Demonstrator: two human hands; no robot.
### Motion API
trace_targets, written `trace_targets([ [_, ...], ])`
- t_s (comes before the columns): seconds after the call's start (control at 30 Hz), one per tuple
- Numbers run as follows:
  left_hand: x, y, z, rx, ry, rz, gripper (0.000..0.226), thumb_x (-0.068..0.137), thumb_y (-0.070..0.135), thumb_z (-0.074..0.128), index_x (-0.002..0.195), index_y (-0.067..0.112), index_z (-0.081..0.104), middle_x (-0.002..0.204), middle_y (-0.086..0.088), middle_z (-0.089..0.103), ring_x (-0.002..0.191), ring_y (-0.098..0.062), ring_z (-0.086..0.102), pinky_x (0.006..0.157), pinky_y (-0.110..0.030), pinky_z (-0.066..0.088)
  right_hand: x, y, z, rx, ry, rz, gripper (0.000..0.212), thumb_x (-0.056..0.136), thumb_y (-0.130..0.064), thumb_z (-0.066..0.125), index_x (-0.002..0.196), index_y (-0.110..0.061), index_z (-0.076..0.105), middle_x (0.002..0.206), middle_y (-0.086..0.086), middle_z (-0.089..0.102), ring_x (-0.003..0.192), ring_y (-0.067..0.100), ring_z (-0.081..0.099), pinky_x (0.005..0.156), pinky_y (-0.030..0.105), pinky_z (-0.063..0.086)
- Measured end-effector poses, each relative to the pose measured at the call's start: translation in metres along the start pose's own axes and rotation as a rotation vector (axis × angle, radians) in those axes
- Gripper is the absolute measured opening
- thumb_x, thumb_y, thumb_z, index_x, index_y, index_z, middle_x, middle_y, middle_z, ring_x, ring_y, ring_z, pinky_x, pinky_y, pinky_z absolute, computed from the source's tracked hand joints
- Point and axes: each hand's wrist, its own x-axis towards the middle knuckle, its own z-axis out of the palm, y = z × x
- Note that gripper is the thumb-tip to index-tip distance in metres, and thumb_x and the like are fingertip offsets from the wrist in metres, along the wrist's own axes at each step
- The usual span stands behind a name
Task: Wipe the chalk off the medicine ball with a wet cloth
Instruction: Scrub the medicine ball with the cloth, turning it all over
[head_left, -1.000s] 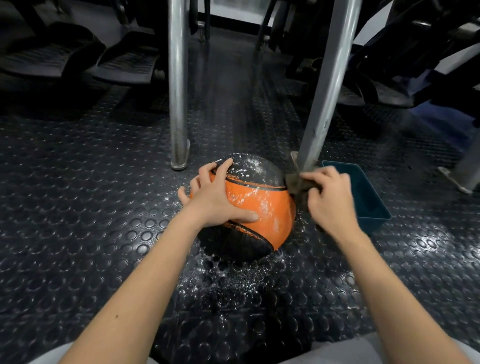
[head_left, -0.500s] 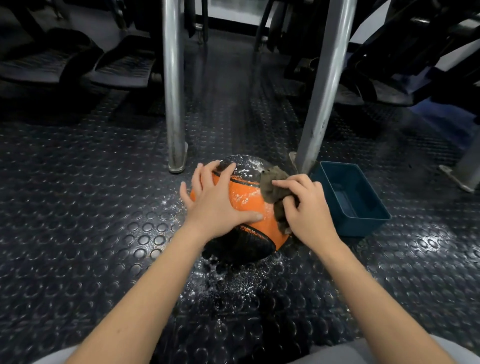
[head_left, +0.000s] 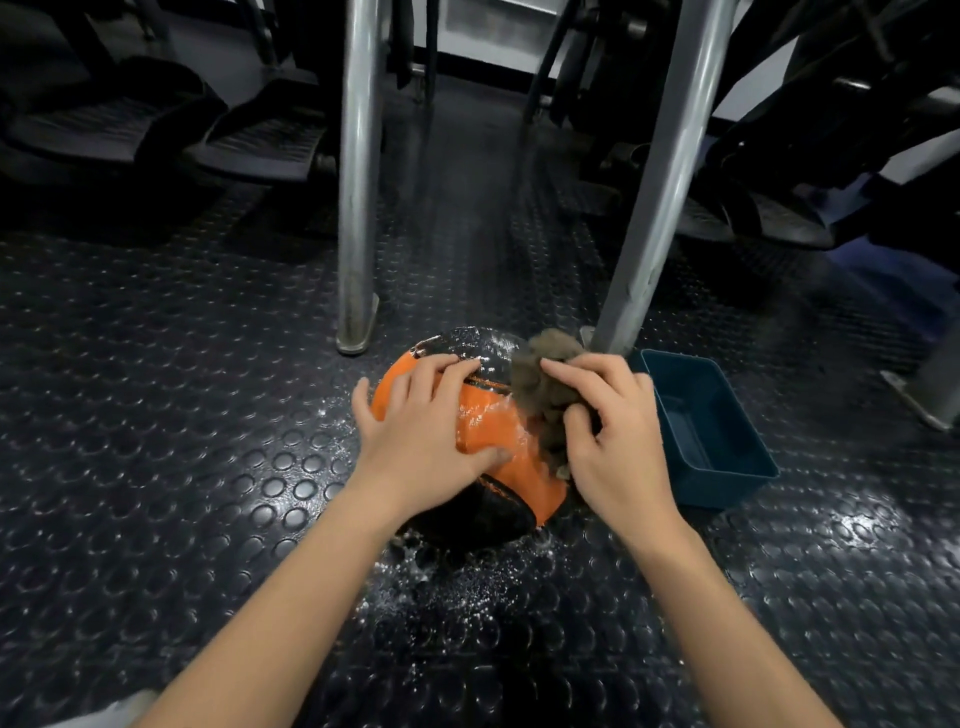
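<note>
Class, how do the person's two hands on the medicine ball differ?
The left hand lies bare on the medicine ball, fingers spread; the right hand grips a bunched brown cloth. The left hand sits on the ball's left side, the right hand on its right. Both are on the ball.

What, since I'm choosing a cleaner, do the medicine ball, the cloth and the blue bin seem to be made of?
The medicine ball is probably rubber or synthetic leather: orange and black panels with seams, shiny where wet. The cloth is a soft, fuzzy grey-brown fabric, perhaps terry or microfibre; it bunches loosely. The bin is likely rigid plastic: matte teal, with thin moulded walls.
</note>
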Motion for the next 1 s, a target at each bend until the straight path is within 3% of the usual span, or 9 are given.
trace_targets([
  [0.13,0.006,-0.001,-0.002,-0.001,-0.008,-0.011,0.085,0.077,0.069,0.055,0.146,0.041,0.014,0.149,0.017,0.012,0.140,-0.009,0.012,0.113,-0.055,-0.007,-0.007,0.006,0.008,-0.043,-0.130,-0.115,0.040,0.086,-0.006,0.042,0.114,-0.020,0.067,0.114,-0.004,0.054,0.095,0.015,0.039,0.088,0.017,0.034],
  [0.3,0.010,0.000,-0.005,-0.036,-0.027,-0.022,0.086,0.078,0.066,0.057,0.147,0.038,0.015,0.149,0.016,0.013,0.140,-0.010,0.014,0.112,-0.054,-0.009,-0.003,0.040,-0.011,-0.226,-0.096,0.294,0.042,0.090,0.002,0.044,0.123,-0.016,0.061,0.116,0.004,0.052,0.098,0.020,0.036,0.087,0.022,0.031],
  [0.4,0.011,0.000,-0.005,-0.047,-0.034,-0.040,0.086,0.077,0.066,0.060,0.146,0.037,0.017,0.146,0.015,0.016,0.139,-0.011,0.016,0.112,-0.054,-0.008,0.001,0.011,-0.013,-0.078,0.059,0.074,0.043,0.085,0.002,0.044,0.119,-0.016,0.064,0.111,-0.003,0.053,0.097,0.015,0.037,0.087,0.009,0.027],
  [0.5,0.011,0.000,-0.008,-0.066,-0.038,-0.056,0.083,0.076,0.059,0.065,0.143,0.037,0.022,0.139,0.014,0.021,0.136,-0.013,0.019,0.113,-0.054,-0.005,-0.013,0.005,0.008,-0.030,-0.122,-0.172,0.043,0.084,-0.006,0.039,0.114,-0.018,0.066,0.112,-0.005,0.052,0.099,0.016,0.039,0.091,0.014,0.031],
  [0.57,0.013,0.002,-0.010,-0.076,-0.054,-0.054,0.083,0.076,0.055,0.068,0.143,0.034,0.023,0.137,0.011,0.022,0.135,-0.015,0.019,0.114,-0.055,-0.004,-0.017,0.020,0.017,0.015,-0.184,-0.100,0.043,0.081,-0.006,0.036,0.105,-0.019,0.069,0.111,-0.009,0.050,0.098,0.018,0.040,0.092,0.019,0.034],
  [0.7,0.015,0.007,-0.009,-0.076,-0.078,-0.040,0.085,0.078,0.054,0.068,0.145,0.032,0.021,0.138,0.010,0.021,0.136,-0.016,0.017,0.114,-0.056,-0.004,-0.009,0.027,0.004,-0.092,0.024,0.137,0.040,0.078,0.000,0.040,0.098,-0.016,0.071,0.102,-0.006,0.054,0.092,0.016,0.036,0.089,0.032,0.039],
  [0.8,0.016,0.005,-0.009,-0.081,-0.084,-0.049,0.085,0.076,0.053,0.070,0.143,0.034,0.023,0.136,0.010,0.022,0.135,-0.015,0.019,0.114,-0.056,-0.003,-0.007,0.006,-0.003,-0.016,0.043,-0.014,0.041,0.080,-0.002,0.041,0.105,-0.017,0.069,0.106,-0.006,0.053,0.095,0.013,0.038,0.090,0.011,0.028],
  [0.9,0.016,0.002,-0.011,-0.095,-0.071,-0.057,0.082,0.076,0.051,0.070,0.142,0.035,0.025,0.136,0.010,0.022,0.134,-0.016,0.020,0.113,-0.055,-0.003,-0.016,0.010,0.010,-0.027,-0.166,-0.150,0.042,0.081,-0.008,0.038,0.104,-0.019,0.071,0.109,-0.003,0.055,0.095,0.014,0.039,0.089,0.013,0.030],
  [1.0,0.016,0.001,-0.012,-0.092,-0.092,-0.062,0.085,0.077,0.052,0.069,0.145,0.033,0.021,0.139,0.009,0.020,0.137,-0.016,0.017,0.113,-0.054,-0.005,-0.011,0.036,0.005,-0.162,-0.139,0.125,0.041,0.082,0.003,0.044,0.106,-0.016,0.071,0.106,0.001,0.056,0.092,0.020,0.038,0.092,0.033,0.039],
])
